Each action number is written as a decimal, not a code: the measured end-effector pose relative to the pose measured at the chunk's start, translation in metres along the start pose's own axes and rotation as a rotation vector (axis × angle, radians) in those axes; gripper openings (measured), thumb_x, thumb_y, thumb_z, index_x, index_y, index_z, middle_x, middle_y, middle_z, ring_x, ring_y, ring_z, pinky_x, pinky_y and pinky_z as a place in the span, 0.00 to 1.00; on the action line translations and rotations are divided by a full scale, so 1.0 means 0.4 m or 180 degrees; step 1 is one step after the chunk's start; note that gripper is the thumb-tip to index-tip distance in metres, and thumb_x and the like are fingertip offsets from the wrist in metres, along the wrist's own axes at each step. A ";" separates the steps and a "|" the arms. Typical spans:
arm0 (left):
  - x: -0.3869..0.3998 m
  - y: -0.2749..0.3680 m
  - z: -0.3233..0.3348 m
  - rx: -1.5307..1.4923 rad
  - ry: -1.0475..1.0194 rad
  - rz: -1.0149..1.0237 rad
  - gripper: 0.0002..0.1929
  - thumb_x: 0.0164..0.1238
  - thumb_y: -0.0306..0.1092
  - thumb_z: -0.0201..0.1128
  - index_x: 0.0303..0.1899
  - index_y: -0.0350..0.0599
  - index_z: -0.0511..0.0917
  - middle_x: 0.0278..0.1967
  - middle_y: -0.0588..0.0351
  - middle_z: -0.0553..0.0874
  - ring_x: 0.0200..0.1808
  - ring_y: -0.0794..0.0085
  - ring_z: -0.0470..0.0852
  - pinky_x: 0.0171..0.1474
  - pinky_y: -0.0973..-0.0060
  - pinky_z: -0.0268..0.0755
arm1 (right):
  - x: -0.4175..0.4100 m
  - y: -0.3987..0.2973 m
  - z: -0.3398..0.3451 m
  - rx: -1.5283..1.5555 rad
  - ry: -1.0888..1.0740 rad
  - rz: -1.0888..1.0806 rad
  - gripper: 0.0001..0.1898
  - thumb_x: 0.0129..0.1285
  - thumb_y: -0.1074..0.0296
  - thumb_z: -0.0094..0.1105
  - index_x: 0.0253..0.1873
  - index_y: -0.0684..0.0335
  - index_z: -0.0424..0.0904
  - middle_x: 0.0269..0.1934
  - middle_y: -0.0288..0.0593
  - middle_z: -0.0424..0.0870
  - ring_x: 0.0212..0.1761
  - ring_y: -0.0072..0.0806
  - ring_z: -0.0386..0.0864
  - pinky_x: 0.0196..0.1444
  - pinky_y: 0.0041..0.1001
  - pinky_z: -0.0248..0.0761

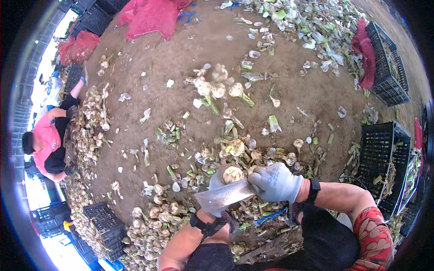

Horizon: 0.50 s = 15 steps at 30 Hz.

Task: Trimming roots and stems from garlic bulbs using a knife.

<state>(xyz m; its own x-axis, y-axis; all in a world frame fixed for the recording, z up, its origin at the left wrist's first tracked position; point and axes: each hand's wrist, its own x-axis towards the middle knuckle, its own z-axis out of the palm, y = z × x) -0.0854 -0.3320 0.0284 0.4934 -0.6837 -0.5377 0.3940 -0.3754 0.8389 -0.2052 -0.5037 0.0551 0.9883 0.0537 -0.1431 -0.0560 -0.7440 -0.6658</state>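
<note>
My right hand (276, 183), in a pale grey work glove, grips the handle end of a wide-bladed knife (225, 196). The blade reaches leftwards across my left hand (217, 183), which wears a similar glove and is partly hidden behind it. A garlic bulb (233, 174) is held in my left hand, just above the blade's upper edge. Whether the blade touches the bulb, I cannot tell. Cut stems, husks and more bulbs (235, 147) lie on the ground beyond my hands.
A garlic heap (152, 233) lies lower left beside a black plastic crate (105, 223). More crates (378, 155) stand at right, near a husk pile (305, 27). Pink mesh sacks (152, 18) lie at the top. At far left, a person in pink (47, 135) sits by another garlic row.
</note>
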 end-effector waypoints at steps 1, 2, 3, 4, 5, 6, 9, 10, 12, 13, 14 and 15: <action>-0.002 -0.002 -0.001 -0.0247 -0.0053 -0.0077 0.27 0.53 0.30 0.77 0.53 0.38 0.73 0.41 0.56 0.85 0.42 0.75 0.84 0.45 0.74 0.81 | 0.002 0.010 0.015 0.0020 0.0038 0.0015 0.09 0.55 0.64 0.59 0.41 0.55 0.76 0.33 0.43 0.81 0.32 0.43 0.83 0.31 0.41 0.76; -0.001 0.002 0.004 -0.0499 -0.0126 -0.0154 0.28 0.52 0.31 0.78 0.53 0.38 0.74 0.41 0.56 0.85 0.42 0.75 0.84 0.45 0.73 0.81 | 0.001 0.024 0.029 0.0033 0.0079 0.0048 0.09 0.55 0.64 0.59 0.41 0.55 0.76 0.33 0.43 0.81 0.32 0.43 0.84 0.30 0.41 0.76; -0.005 0.010 0.015 -0.0846 -0.0154 -0.0176 0.28 0.50 0.31 0.79 0.53 0.37 0.74 0.41 0.56 0.85 0.42 0.75 0.84 0.45 0.73 0.81 | -0.001 0.037 0.039 -0.0021 0.0097 0.0070 0.08 0.55 0.64 0.59 0.40 0.55 0.77 0.33 0.43 0.81 0.31 0.42 0.84 0.30 0.41 0.76; -0.014 0.021 0.030 -0.1194 -0.0185 -0.0199 0.29 0.49 0.31 0.79 0.52 0.37 0.74 0.41 0.56 0.85 0.42 0.74 0.84 0.45 0.73 0.81 | -0.005 0.052 0.049 -0.0077 0.0114 0.0095 0.08 0.55 0.64 0.59 0.40 0.55 0.77 0.33 0.42 0.82 0.31 0.42 0.84 0.30 0.41 0.76; -0.012 0.025 0.023 -0.0099 -0.0221 0.0122 0.31 0.46 0.34 0.81 0.52 0.37 0.74 0.40 0.57 0.85 0.42 0.75 0.84 0.46 0.74 0.81 | -0.011 0.072 0.058 -0.0141 0.0137 0.0126 0.07 0.55 0.64 0.59 0.39 0.54 0.78 0.34 0.42 0.82 0.30 0.42 0.84 0.30 0.41 0.76; -0.012 0.030 0.009 0.1013 -0.0101 0.0435 0.33 0.44 0.36 0.82 0.51 0.37 0.74 0.39 0.57 0.85 0.41 0.75 0.84 0.46 0.74 0.80 | -0.001 0.114 0.062 -0.0071 0.0352 0.0187 0.07 0.55 0.64 0.59 0.38 0.54 0.80 0.32 0.42 0.83 0.28 0.41 0.84 0.29 0.40 0.76; -0.087 0.062 0.032 0.0429 -0.0233 0.0298 0.37 0.38 0.41 0.85 0.51 0.38 0.74 0.37 0.59 0.83 0.39 0.80 0.80 0.45 0.79 0.76 | -0.061 0.306 0.082 -0.1795 -0.0011 0.1813 0.05 0.59 0.68 0.56 0.39 0.57 0.79 0.26 0.44 0.82 0.25 0.41 0.82 0.26 0.40 0.75; -0.080 0.072 0.023 0.0554 -0.0197 0.0284 0.34 0.40 0.37 0.83 0.51 0.38 0.75 0.38 0.59 0.84 0.39 0.79 0.81 0.45 0.79 0.77 | -0.093 0.337 0.046 -0.1003 0.0546 0.1564 0.05 0.58 0.68 0.56 0.39 0.58 0.77 0.25 0.46 0.81 0.24 0.45 0.80 0.27 0.40 0.74; -0.060 0.073 0.015 0.0741 -0.0174 0.0174 0.29 0.43 0.27 0.81 0.50 0.36 0.76 0.39 0.57 0.86 0.40 0.79 0.84 0.45 0.78 0.78 | -0.100 0.313 0.014 -0.0641 0.1282 0.1320 0.04 0.58 0.68 0.56 0.37 0.58 0.77 0.25 0.47 0.80 0.25 0.48 0.80 0.29 0.40 0.75; -0.045 0.051 0.019 0.0648 -0.0206 0.0404 0.26 0.46 0.30 0.79 0.50 0.41 0.77 0.41 0.55 0.87 0.40 0.74 0.86 0.45 0.75 0.80 | -0.090 0.286 0.001 -0.0331 0.1103 0.1273 0.04 0.57 0.68 0.56 0.37 0.58 0.78 0.26 0.48 0.81 0.27 0.47 0.81 0.30 0.40 0.75; -0.033 0.041 0.017 0.1409 -0.0345 0.0771 0.24 0.48 0.31 0.77 0.49 0.44 0.78 0.41 0.55 0.87 0.40 0.70 0.86 0.45 0.73 0.80 | -0.062 0.237 -0.003 0.0017 0.0922 0.1219 0.04 0.57 0.68 0.56 0.37 0.57 0.78 0.26 0.48 0.81 0.28 0.47 0.81 0.31 0.40 0.75; -0.020 0.036 0.016 0.2176 -0.0481 0.1130 0.23 0.49 0.32 0.75 0.49 0.47 0.79 0.41 0.55 0.87 0.39 0.67 0.87 0.44 0.71 0.80 | -0.040 0.187 -0.022 0.0289 0.0385 0.1294 0.05 0.55 0.68 0.57 0.36 0.57 0.79 0.28 0.48 0.82 0.31 0.47 0.82 0.34 0.41 0.75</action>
<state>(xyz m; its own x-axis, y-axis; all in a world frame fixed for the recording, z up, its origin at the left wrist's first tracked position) -0.0885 -0.3357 0.0455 0.3704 -0.8942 -0.2514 -0.3565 -0.3868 0.8505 -0.2238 -0.5660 0.0143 0.8925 -0.3141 -0.3236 -0.4510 -0.6266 -0.6356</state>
